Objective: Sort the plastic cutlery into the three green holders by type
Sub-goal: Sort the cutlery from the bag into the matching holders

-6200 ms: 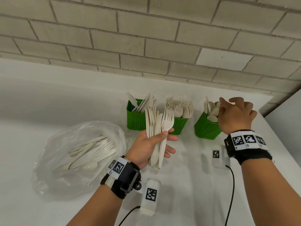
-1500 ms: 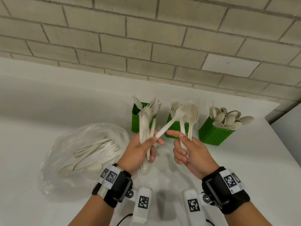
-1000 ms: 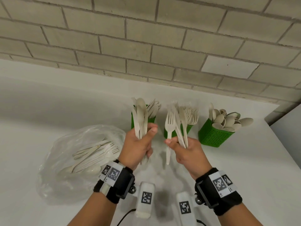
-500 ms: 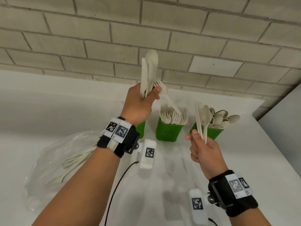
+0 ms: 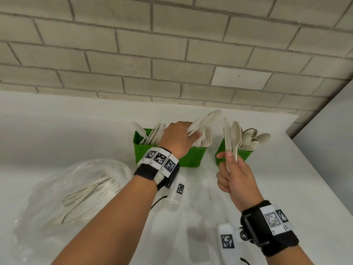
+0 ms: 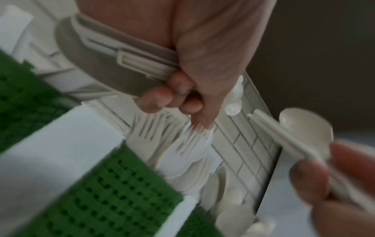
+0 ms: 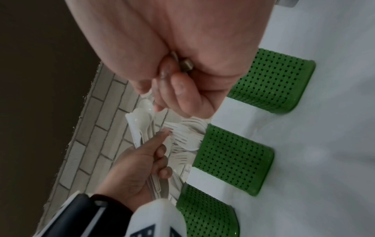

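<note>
Our left hand [image 5: 177, 139] reaches over the middle holder [image 5: 193, 156], fingers curled round a small bundle of cutlery [image 5: 205, 119] whose ends fan out toward one o'clock above the fork heads; from the left wrist view we judge it is lowering or settling a piece among the forks [image 6: 168, 136], tines up, so each type stays together. Our right hand [image 5: 234, 178] waits at about four o'clock from the left one, pinching a spoon and a flat, knife-like piece [image 5: 232, 138] upright between thumb and fingers, just in front of the right holder [image 5: 242, 154], which is already crowded with spoons [image 5: 256, 139]. Holding them upright and near that holder makes sense to us: the spoon can drop straight in handle first. We judge the other piece belongs in the left holder [image 5: 142, 150] at eleven o'clock, where the knives [image 5: 152, 132] lean, and that is partly hidden behind our left wrist. More unsorted cutlery lies in the clear plastic bag [image 5: 57, 190] at eight o'clock on the white counter [image 5: 286, 178], so we reckon the sorting is well along but far from finished. Crossing arms to reach the far holder could knock the standing forks.
</note>
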Demonstrator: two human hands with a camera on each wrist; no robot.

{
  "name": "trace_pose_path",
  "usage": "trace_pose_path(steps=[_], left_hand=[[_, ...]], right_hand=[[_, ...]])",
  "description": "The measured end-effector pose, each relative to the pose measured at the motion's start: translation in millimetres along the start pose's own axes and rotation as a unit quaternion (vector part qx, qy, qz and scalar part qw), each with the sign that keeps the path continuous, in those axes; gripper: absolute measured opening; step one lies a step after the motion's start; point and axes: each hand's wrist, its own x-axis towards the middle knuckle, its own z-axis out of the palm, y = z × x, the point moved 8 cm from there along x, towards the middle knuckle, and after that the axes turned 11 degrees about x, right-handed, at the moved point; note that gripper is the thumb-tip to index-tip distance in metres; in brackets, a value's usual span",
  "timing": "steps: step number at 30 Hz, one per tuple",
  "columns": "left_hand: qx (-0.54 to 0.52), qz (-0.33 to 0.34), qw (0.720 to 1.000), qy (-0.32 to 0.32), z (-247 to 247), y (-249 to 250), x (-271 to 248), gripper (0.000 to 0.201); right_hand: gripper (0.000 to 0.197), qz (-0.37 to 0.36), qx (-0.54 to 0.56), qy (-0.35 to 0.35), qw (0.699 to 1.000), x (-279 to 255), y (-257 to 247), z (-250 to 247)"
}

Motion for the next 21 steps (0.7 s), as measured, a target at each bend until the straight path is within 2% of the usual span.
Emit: trace_pose_path(steps=[2, 4, 7, 10, 14, 21], left_hand=[[-0.116, -0.024, 0.992, 0.051, -10.0, 0.5, -7.3, 0.021], [-0.255, -0.071, 0.961, 0.08, -16.6, -0.2, -18.9, 0.009], [-0.382, -0.107, 0.917, 0.033, -3.2, 5.9, -36.0, 0.012], [-0.42, -0.11, 0.9, 0.042, 1.8, 3.8, -45.5, 0.022], [-0.443, -0.115, 0.887, 0.057, -2.5, -8.6, -53.5, 0.02], [-0.426, -0.147, 0.891, 0.048, -10.7, -22.9, -63.5, 0.029]], right_hand=[[0.033, 0.002, -0.006, -0.023, 1.0, -1.7, 0.8, 6.8], [0.036, 0.005, -0.013, -0.041, 0.999, -2.8, 2.1, 12.6], [0.037, 0.007, -0.044, -0.067, 0.997, -4.6, 4.5, 22.8], [0.037, 0.01, -0.093, -0.093, 0.991, -6.6, 10.0, 32.9], [0.042, 0.012, -0.109, -0.111, 0.988, -10.2, 11.7, 39.1], [0.036, 0.039, -0.08, -0.104, 0.991, -9.5, 21.5, 46.1]])
